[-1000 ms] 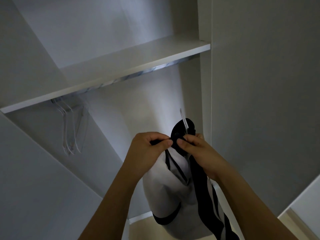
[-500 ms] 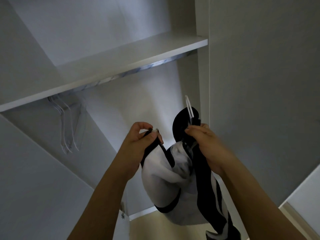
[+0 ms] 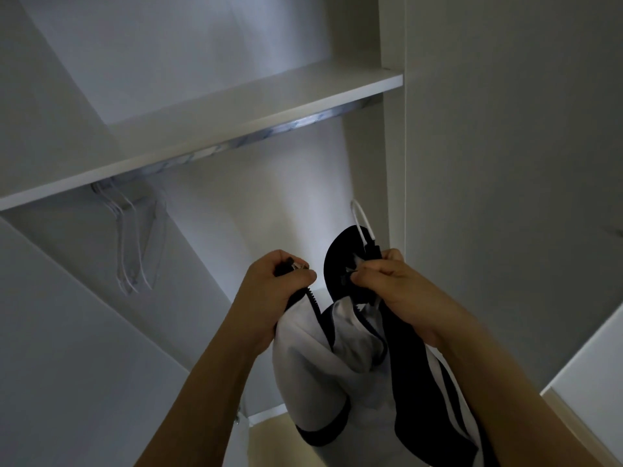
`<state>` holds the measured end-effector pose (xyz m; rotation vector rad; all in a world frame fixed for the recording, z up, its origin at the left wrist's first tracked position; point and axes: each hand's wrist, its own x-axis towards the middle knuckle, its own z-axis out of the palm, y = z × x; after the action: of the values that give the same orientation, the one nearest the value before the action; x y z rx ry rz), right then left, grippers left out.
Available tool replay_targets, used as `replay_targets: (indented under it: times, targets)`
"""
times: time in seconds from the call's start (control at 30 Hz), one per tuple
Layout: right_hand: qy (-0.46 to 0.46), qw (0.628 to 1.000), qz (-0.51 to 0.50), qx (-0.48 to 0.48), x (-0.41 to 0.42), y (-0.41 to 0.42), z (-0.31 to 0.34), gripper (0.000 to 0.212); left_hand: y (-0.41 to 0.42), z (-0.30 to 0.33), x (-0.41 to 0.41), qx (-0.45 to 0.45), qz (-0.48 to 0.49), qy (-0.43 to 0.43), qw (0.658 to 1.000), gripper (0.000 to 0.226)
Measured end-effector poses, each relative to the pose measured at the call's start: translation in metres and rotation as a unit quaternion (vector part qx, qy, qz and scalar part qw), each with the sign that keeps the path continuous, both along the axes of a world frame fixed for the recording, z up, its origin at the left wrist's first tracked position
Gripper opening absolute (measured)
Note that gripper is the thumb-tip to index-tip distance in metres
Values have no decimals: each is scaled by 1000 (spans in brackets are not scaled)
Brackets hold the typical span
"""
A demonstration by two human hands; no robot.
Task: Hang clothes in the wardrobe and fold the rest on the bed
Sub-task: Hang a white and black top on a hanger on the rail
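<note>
Wardrobe walls [image 3: 505, 163] are plain white, with a shelf [image 3: 236, 106] above a rail [image 3: 303, 121] carrying clear hangers [image 3: 135, 244]. Both hands, left [image 3: 269, 291] and right [image 3: 401, 288], grip a black-and-white jacket [image 3: 320, 365] on its white hanger [image 3: 362, 220].

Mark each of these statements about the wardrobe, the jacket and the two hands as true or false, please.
1. Both hands hold the black and white jacket. True.
2. The jacket already hangs from the rail. False: its white hanger hook is below the rail, not on it.
3. Clear empty hangers hang at the left of the rail. True.
4. The left hand rests on the shelf. False: it grips the zipper edge.
5. The right hand is open. False: it grips the collar.
</note>
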<state>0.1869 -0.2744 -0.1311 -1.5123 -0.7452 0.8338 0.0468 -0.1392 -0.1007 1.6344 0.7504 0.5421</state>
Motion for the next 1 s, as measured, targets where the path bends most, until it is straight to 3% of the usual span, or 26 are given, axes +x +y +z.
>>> replay_targets:
  times: [0.1, 0.23, 0.33, 0.43, 0.53, 0.67, 0.83, 1.0]
  targets:
    - [-7, 1000, 10, 1, -4, 1, -1, 24, -4, -5, 4, 120, 42, -8, 992, 19]
    - [-18, 1000, 12, 4, -6, 2, -2, 27, -12, -9, 5, 184, 57, 20, 981, 42]
    - [-34, 999, 20, 1, -6, 1, -2, 28, -19, -10, 8, 138, 64, 20, 988, 44]
    - [-48, 998, 36, -6, -7, 0, -4, 29, -22, -10, 12, 6, 109, 24, 994, 41]
    - [-65, 997, 46, -19, -7, -1, -6, 22, -25, -11, 9, -65, 66, -1, 996, 34]
    - [-86, 994, 68, -27, -8, -4, -6, 23, -25, -12, 1, -46, -20, -31, 998, 52]
    - [-85, 992, 85, -23, -7, -7, -3, 16, -25, -10, -2, 12, -58, -12, 998, 52]
    - [-80, 992, 95, -10, -9, -10, 2, 27, -26, -9, -1, 52, -82, 32, 995, 43]
